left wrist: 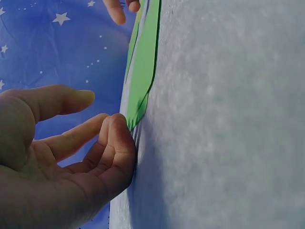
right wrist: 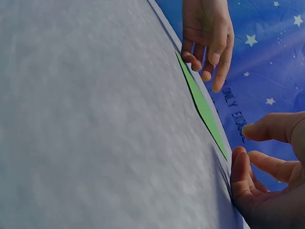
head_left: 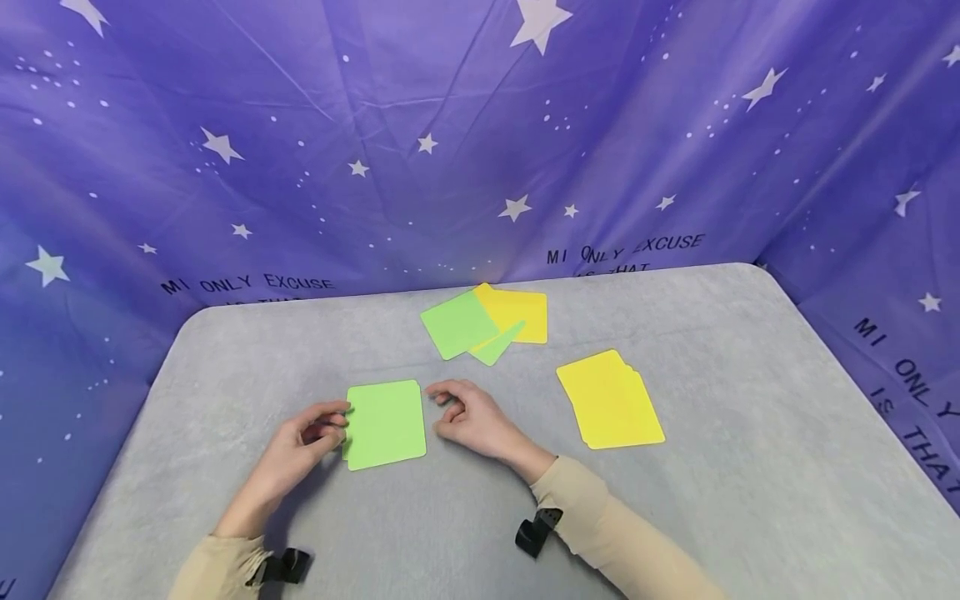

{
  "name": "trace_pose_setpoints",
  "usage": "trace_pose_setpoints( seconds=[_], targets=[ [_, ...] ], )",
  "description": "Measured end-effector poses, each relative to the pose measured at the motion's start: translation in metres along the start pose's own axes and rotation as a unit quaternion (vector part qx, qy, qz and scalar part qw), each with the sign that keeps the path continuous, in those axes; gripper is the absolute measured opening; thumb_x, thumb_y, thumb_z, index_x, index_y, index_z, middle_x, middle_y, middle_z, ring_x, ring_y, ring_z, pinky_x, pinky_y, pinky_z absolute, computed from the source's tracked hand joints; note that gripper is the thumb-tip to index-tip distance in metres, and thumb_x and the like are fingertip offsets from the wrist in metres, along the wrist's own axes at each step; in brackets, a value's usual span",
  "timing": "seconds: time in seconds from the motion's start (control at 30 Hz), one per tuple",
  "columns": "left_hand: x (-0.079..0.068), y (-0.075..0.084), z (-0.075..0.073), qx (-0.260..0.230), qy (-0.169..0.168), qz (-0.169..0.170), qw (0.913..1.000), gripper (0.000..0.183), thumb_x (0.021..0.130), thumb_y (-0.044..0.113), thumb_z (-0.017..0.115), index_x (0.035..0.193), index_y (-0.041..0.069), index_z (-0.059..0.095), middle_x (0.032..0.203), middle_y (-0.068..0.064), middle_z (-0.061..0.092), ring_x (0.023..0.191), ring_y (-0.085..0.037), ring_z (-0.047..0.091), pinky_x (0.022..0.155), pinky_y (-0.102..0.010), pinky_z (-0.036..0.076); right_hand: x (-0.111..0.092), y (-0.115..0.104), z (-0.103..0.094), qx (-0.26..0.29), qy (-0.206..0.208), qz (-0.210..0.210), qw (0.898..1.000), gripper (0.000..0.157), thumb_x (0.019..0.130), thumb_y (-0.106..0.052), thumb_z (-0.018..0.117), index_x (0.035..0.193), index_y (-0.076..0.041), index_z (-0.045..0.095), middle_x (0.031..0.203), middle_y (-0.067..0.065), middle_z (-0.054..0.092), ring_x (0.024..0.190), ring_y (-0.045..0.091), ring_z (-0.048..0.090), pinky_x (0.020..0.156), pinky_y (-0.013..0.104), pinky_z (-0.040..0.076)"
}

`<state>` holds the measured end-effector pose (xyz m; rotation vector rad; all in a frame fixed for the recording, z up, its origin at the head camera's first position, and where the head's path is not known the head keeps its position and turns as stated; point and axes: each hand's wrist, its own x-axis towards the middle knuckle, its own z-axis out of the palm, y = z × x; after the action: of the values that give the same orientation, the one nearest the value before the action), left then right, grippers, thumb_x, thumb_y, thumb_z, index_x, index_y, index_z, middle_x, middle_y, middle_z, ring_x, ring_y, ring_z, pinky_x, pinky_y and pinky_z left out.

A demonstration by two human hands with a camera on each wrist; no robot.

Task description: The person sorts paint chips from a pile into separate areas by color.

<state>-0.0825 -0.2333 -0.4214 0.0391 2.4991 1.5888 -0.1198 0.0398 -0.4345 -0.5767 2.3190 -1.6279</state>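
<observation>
A small stack of light green square cards (head_left: pixel 386 425) lies flat on the table, its edges slightly out of line. At its left edge is my left hand (head_left: pixel 303 442), fingers loosely bent and the thumb apart from them. In the left wrist view the fingertips of that hand (left wrist: pixel 76 148) come right up to the green card (left wrist: pixel 143 67); whether they touch it I cannot tell. Just off the stack's right edge rests my right hand (head_left: pixel 472 419), with bent fingers and nothing between them. The right wrist view shows its thumb clear of the fingertips (right wrist: pixel 239 164).
Yellow cards (head_left: pixel 611 400) lie in an uneven stack to the right. Farther back, green cards (head_left: pixel 459 325) and yellow cards (head_left: pixel 528 315) overlap in a loose pile. A purple starry cloth (head_left: pixel 450 200) hangs behind the grey table (head_left: pixel 750 400).
</observation>
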Motion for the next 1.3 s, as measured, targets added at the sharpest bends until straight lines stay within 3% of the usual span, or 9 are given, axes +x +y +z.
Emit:
trace_pose_setpoints(
  seconds=[0.27,0.7,1.0,1.3],
  targets=[
    [0.007,0.007,0.008,-0.018,-0.01,0.011,0.9997,0.035,0.091,-0.003,0.059,0.126,-0.006,0.057,0.109,-0.018,0.06,0.091,-0.015,0.058,0.072,-0.023,0.05,-0.002,0.006,-0.019,0.013,0.017,0.0,1.0,0.04,0.08,0.002,0.069,0.119,0.003,0.062,0.109,0.016,0.06,0.078,0.011,0.059,0.07,0.022,0.05],
    [0.025,0.024,0.031,-0.05,-0.046,0.03,0.9972,0.037,0.088,-0.005,0.061,0.125,-0.007,0.056,0.11,-0.022,0.06,0.092,-0.028,0.061,0.075,-0.029,0.052,0.005,0.008,-0.049,0.024,0.043,0.018,0.999,0.045,0.082,0.004,0.065,0.126,0.006,0.057,0.112,0.021,0.059,0.082,0.015,0.058,0.074,0.026,0.049],
    [0.043,0.031,0.048,-0.054,-0.052,0.043,0.9962,0.035,0.089,-0.004,0.061,0.124,-0.006,0.057,0.112,-0.023,0.06,0.099,-0.032,0.06,0.079,-0.031,0.053,0.013,0.009,-0.069,0.024,0.052,0.023,0.998,0.048,0.084,0.003,0.063,0.131,0.006,0.053,0.114,0.024,0.057,0.092,0.026,0.061,0.069,0.026,0.048],
    [0.071,0.041,0.066,-0.047,-0.037,0.044,0.9972,0.036,0.089,-0.003,0.058,0.125,-0.007,0.055,0.117,-0.023,0.06,0.105,-0.033,0.057,0.089,-0.033,0.046,0.026,0.014,-0.086,0.007,0.067,0.015,0.998,0.05,0.085,0.004,0.062,0.133,0.008,0.05,0.116,0.026,0.055,0.102,0.033,0.06,0.082,0.032,0.051]
  ],
)
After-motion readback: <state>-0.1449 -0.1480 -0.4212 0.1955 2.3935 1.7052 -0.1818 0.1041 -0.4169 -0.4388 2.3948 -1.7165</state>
